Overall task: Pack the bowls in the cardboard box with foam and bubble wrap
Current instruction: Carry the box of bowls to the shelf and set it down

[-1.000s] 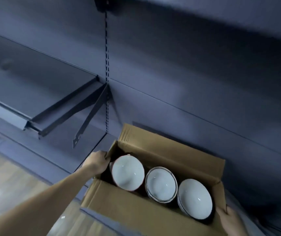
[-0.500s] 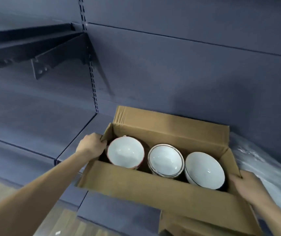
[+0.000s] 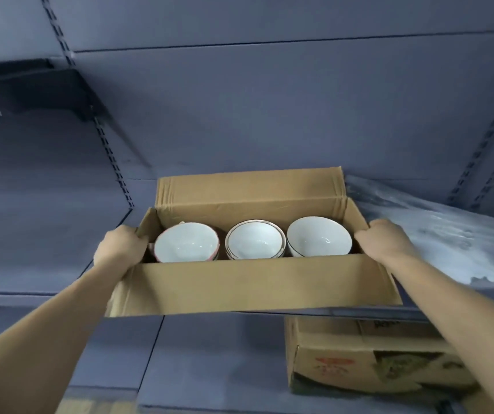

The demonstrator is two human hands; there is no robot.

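Observation:
An open brown cardboard box [image 3: 251,288] sits at the front of a grey shelf, its flaps folded out. Inside, three stacks of white bowls stand in a row: a pink-rimmed stack [image 3: 186,246] at the left, a gold-rimmed stack [image 3: 254,243] in the middle, a dark-rimmed bowl [image 3: 319,240] at the right. My left hand [image 3: 120,249] grips the box's left end wall. My right hand [image 3: 384,239] grips the right end wall. A sheet of bubble wrap [image 3: 455,237] lies on the shelf just right of the box.
The grey shelf [image 3: 45,249] runs left and right, backed by a grey panel wall. A second, printed cardboard box [image 3: 368,360] stands on the lower shelf at the right. A shelf bracket [image 3: 36,97] juts out at the upper left.
The view has swung to face the box squarely. Both hands still grip the box's ends, and the box now sits level at the shelf's front edge.

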